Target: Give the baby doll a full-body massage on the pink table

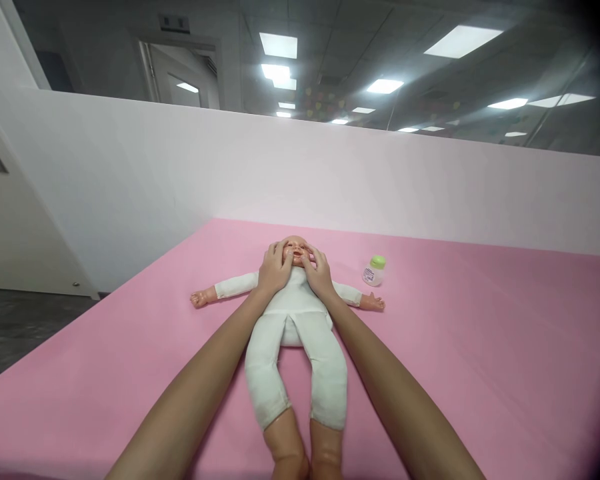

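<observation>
A baby doll (297, 293) with a soft white cloth body lies on its back on a pink-covered table, arms stretched to the sides and legs toward me. My left hand (275, 267) rests along one side of the doll's head, its thumb on the cheek near the mouth. On the other side my right hand (317, 270) lies the same way, thumb on the opposite cheek. The fingers of both hands lie against the head, thumbs apart from them; neither hand grips anything. Parts of the doll's head and upper arms are hidden under my hands.
Beyond the doll's arm on the right stands a small clear bottle (374, 272) with a green cap. The pink table cover (455, 353) meets a white wall (380, 180) at the back. A door (20, 220) is at the left, with dark floor below.
</observation>
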Tool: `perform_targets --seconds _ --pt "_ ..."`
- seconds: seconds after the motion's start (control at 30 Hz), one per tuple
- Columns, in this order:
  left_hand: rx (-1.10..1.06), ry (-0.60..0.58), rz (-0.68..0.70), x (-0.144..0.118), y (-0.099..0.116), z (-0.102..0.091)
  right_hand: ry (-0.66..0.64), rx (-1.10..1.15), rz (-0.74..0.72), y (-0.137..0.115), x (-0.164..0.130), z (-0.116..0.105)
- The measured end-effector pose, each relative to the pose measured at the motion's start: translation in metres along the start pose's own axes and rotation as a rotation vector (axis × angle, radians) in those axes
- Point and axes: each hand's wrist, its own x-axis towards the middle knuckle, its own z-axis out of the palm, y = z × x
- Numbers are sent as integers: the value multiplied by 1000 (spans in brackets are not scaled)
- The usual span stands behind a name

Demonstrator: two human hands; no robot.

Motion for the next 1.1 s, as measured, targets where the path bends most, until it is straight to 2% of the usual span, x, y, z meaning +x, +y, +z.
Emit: perform_targets --seconds 1.1 --pt "-23 -2 -6 1 1 -1 -2 -17 -8 4 1 0"
